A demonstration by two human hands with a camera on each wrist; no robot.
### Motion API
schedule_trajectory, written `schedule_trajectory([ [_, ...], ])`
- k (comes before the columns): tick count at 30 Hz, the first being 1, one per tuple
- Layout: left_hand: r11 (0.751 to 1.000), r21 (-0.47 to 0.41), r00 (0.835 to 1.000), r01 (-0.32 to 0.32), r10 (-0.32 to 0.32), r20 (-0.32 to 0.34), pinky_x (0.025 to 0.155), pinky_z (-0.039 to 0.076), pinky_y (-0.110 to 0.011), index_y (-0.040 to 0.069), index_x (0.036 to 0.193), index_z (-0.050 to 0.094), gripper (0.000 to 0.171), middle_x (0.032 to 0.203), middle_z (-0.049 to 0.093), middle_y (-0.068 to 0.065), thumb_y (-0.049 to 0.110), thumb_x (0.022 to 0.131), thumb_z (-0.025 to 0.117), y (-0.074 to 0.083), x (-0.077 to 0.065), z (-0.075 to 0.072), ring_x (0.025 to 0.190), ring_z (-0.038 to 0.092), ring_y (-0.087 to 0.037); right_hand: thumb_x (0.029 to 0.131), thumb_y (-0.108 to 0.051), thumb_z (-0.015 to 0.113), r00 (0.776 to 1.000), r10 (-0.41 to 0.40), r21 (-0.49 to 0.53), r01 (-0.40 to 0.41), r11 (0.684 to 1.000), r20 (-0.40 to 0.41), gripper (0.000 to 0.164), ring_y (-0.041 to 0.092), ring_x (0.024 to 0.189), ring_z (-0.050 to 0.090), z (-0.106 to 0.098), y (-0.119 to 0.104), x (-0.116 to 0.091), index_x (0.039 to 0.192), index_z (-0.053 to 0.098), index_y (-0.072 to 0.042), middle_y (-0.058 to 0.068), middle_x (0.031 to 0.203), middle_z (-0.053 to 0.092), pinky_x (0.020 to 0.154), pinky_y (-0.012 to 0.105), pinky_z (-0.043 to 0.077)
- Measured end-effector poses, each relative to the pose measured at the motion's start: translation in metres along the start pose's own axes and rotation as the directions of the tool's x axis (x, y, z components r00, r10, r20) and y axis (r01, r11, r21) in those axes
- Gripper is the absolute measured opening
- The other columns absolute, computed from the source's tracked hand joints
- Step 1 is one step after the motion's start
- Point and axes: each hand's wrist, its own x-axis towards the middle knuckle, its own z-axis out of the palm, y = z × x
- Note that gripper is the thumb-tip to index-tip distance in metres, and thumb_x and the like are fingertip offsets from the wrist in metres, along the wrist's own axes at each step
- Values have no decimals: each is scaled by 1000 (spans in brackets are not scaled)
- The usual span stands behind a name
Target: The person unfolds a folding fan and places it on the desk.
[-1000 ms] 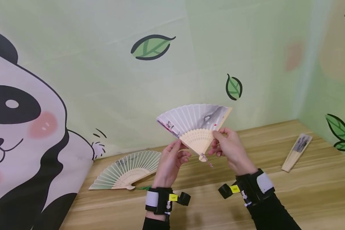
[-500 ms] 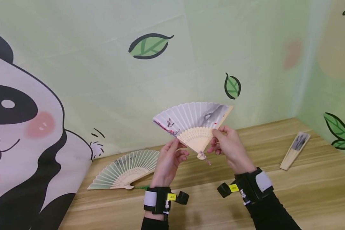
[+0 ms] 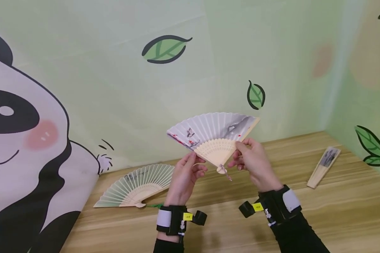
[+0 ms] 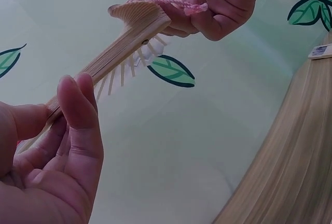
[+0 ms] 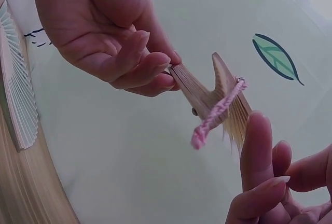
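A pale lilac folding fan (image 3: 216, 128) with grey painting, red blossoms and pierced wooden ribs is held upright above the table, partly spread. My left hand (image 3: 184, 181) pinches its left edge, where the ribs are still stacked; in the left wrist view, thumb and fingers grip the wooden stack (image 4: 122, 50). On the other side, my right hand (image 3: 256, 163) pinches the right outer rib between thumb and fingers. A pink braided cord (image 5: 218, 112) hangs from the pivot, between the two hands.
An unfolded green fan (image 3: 140, 188) with a green cord lies on the wooden table (image 3: 228, 218), left of my left hand. At the table's right lies a folded fan (image 3: 323, 167). A printed panda-and-leaf backdrop (image 3: 130, 105) rises behind the table.
The lilac fan has spread a little wider, its left edge shifting left and its right edge slightly right. Both hands keep their hold. The head view has shifted slightly.
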Motion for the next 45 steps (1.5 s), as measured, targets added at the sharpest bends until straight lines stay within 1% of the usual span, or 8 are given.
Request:
schedule_trajectory([
  [5,1000,2,1000,3,-2,-17,59,51,-19,2,108,60,26,95,62,-9,24,105,47,1,-1,0,70,63,-12,106,-21,42,1000,6,6,-6,1000,6,17,19,62,66,1,-1,0,106,41,-4,7,79,53,50,22,41],
  [12,1000,8,1000,-6,6,-13,60,51,-19,3,109,60,28,94,62,-7,29,104,49,1,0,0,71,63,-12,106,-20,43,1000,9,19,-9,1000,-6,16,17,62,66,2,-1,1,104,41,-4,5,79,53,50,21,42],
  [20,1000,20,1000,-10,10,-25,61,52,-20,5,102,59,25,94,63,-7,28,103,50,0,-1,-2,72,63,-13,106,-21,42,1000,13,10,-13,1000,-20,16,18,63,66,2,-1,2,106,42,-5,6,80,53,50,21,42],
  [26,1000,26,999,-6,7,-33,61,52,-20,5,103,59,25,94,63,-7,29,103,52,-2,-1,-1,71,63,-13,106,-21,42,1000,8,14,-8,1000,-25,17,18,62,65,0,-2,2,109,43,-4,6,79,54,50,22,42],
  [29,1000,30,999,-8,9,-33,61,52,-20,5,104,59,26,94,63,-7,29,103,52,-2,0,1,71,63,-13,106,-21,42,1000,8,21,-7,1000,-30,16,18,62,65,-2,-3,2,107,42,-5,6,79,54,50,22,42],
  [35,1000,21,1000,-20,20,-18,61,52,-20,6,98,57,25,92,63,-7,29,103,50,-3,1,3,70,63,-12,106,-20,42,999,1,35,1,999,-54,14,18,63,66,-5,-3,0,101,39,-7,6,78,54,50,21,42],
  [38,999,21,999,-26,27,-27,60,52,-20,6,98,57,25,92,63,-6,29,103,50,-2,1,3,70,62,-12,106,-19,42,999,-12,32,13,999,-48,14,19,63,67,-4,-3,0,101,40,-7,5,79,55,50,21,43],
  [45,999,22,999,-34,35,-33,60,51,-19,6,98,58,25,91,63,-6,29,103,50,1,0,0,70,62,-12,106,-20,42,999,-9,57,11,998,-46,14,18,63,67,1,-3,0,101,39,-8,3,76,55,49,21,42],
])
